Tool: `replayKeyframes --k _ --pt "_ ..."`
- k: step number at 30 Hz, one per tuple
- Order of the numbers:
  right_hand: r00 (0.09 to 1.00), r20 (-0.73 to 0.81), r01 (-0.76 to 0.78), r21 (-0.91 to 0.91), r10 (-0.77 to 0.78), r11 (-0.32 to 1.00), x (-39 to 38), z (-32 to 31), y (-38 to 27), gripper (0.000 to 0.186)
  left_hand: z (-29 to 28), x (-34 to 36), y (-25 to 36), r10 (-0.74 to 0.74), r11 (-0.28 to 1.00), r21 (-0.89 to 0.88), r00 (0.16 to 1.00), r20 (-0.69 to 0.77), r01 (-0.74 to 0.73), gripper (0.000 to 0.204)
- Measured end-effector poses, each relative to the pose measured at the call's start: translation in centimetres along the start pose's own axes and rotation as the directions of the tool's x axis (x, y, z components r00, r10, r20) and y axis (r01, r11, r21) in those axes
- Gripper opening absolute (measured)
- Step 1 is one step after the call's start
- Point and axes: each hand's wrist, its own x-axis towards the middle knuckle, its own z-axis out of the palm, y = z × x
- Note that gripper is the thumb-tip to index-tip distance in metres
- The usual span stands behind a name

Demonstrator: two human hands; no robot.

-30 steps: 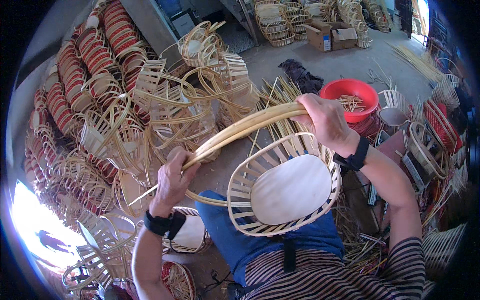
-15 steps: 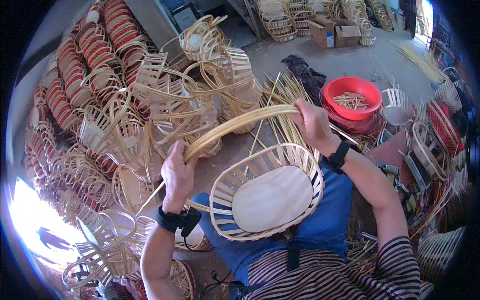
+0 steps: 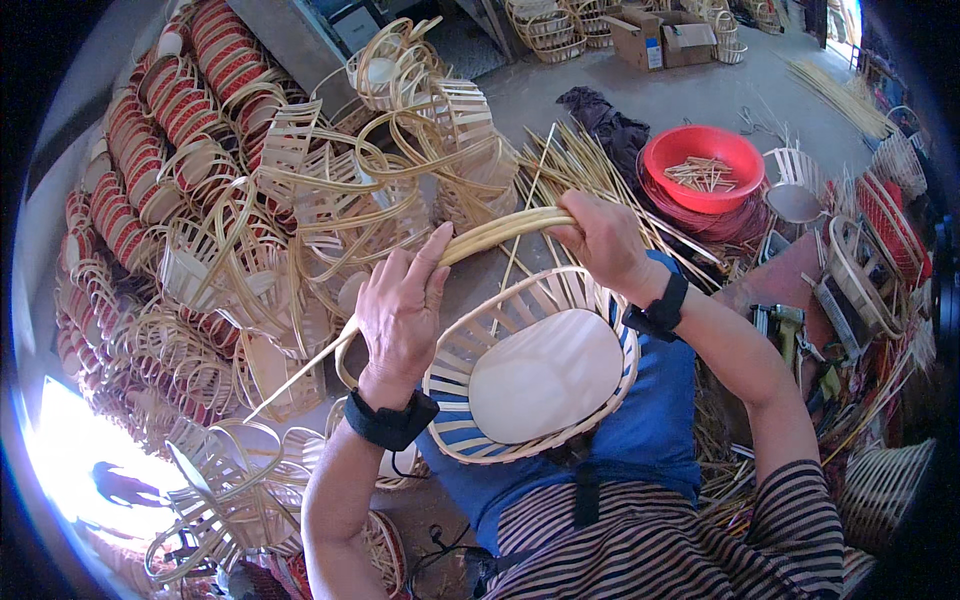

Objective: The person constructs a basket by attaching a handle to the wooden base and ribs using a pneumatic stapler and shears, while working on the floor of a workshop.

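Closer now to the right hand (image 3: 605, 245), the left hand (image 3: 400, 310) sits farther up and inward along the bowed cane handle (image 3: 500, 232) than it did half a second ago. Nearest the body, an oval slatted basket (image 3: 545, 375) with a pale flat base rests tilted over the lap, on blue trousers (image 3: 660, 410). It looks very light; its thin slats would probably crack if squeezed, so the rim seems the safer hold. Just beyond it arches the handle, several canes side by side, likely smooth, stiff and springy, best taken near both ends of the bend so that it cannot twist. Left fingers lie over the canes and curl round them, thumb on the near side; right fingers and thumb pinch the opposite end, closed with no visible gap. Where the handle meets the basket is hidden. A loose strip (image 3: 300, 374) trails down and left from the left hand. Farther out lie a bundle of canes (image 3: 550, 170) and a red basin (image 3: 705, 202) holding short sticks, then cardboard boxes (image 3: 635, 40).
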Motion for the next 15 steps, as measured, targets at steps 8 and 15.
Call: replayKeyframes --k 8,15 --pt "0.912 0.285 -0.399 0.453 0.295 0.797 -0.5 -2.4 0.4 0.029 -0.2 -0.3 -1.1 0.031 0.999 0.023 0.999 -0.011 -0.031 0.034" --pt "0.590 0.191 -0.803 0.236 0.785 0.546 -14.1 -7.5 8.9 0.029 0.6 0.3 -0.6 0.004 1.000 0.019 1.000 -0.003 -0.004 0.032"
